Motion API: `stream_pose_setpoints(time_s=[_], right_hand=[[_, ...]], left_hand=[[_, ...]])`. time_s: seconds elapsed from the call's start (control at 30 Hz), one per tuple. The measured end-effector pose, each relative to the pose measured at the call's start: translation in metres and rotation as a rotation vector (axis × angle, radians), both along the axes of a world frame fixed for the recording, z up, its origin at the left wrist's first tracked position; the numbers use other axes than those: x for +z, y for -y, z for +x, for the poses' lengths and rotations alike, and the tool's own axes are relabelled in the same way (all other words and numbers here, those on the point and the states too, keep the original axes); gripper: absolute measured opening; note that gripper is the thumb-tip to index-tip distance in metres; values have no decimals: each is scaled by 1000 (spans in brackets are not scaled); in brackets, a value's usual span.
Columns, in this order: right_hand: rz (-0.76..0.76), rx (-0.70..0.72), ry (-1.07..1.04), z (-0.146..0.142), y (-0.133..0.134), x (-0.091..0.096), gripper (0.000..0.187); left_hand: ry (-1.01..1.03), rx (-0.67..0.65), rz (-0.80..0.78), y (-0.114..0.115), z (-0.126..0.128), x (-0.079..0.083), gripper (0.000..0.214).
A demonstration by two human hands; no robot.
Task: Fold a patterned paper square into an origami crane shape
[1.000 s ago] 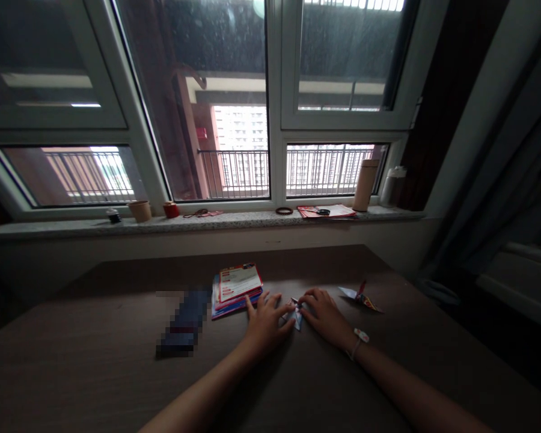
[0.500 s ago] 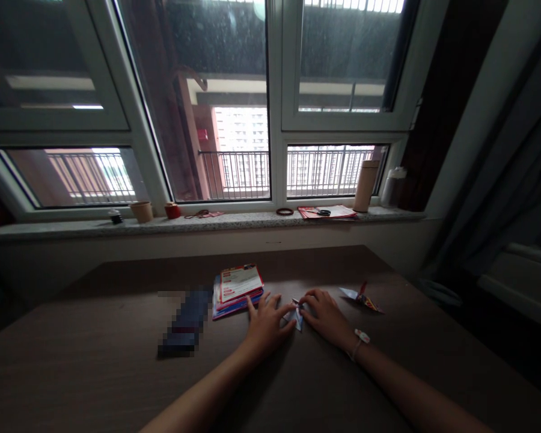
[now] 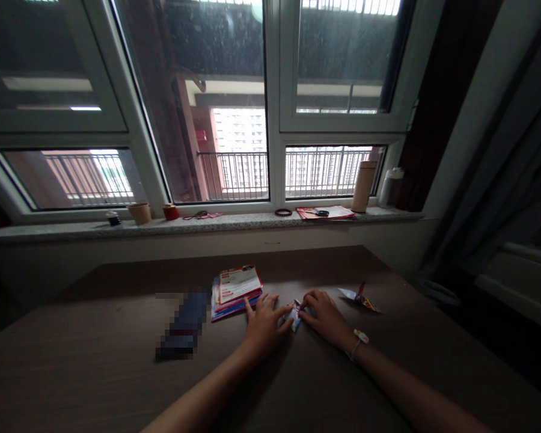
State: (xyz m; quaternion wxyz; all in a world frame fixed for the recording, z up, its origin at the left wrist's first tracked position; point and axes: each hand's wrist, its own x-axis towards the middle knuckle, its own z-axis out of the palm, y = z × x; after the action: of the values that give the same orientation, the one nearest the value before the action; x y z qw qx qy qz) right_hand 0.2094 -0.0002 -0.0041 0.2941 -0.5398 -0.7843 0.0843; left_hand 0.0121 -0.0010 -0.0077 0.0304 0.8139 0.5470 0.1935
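Observation:
A small folded piece of paper (image 3: 294, 316) lies on the dark wooden table (image 3: 94, 361) between my two hands. My left hand (image 3: 264, 325) rests flat on the table with its fingers spread, the fingertips pressing the paper's left side. My right hand (image 3: 325, 316) has its fingers curled and pinched onto the paper's right edge; a bracelet sits on that wrist. A finished folded paper figure (image 3: 360, 299) stands on the table to the right of my right hand.
A stack of coloured printed sheets (image 3: 235, 287) lies just left of my left hand, with a dark blurred flat object (image 3: 184, 325) further left. The window sill (image 3: 207, 224) holds cups, scissors on papers (image 3: 324, 211) and two bottles.
Hands and paper stay nearly where they were; the fingers shift only slightly on the fold. The view has tilted a little.

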Motion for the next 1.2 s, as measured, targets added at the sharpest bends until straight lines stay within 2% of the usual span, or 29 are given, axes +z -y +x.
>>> stream_pose_setpoints(time_s=[0.73, 0.93, 1.2], right_hand=[[30, 9, -33, -1, -2, -1, 11], [-9, 35, -98, 2, -5, -5, 15], [-65, -7, -182, 4, -15, -11, 15]], left_hand=[[-18, 14, 9, 1, 1, 0, 41], [-22, 5, 27, 1, 1, -2, 41], [-18, -38, 31, 2, 1, -1, 40]])
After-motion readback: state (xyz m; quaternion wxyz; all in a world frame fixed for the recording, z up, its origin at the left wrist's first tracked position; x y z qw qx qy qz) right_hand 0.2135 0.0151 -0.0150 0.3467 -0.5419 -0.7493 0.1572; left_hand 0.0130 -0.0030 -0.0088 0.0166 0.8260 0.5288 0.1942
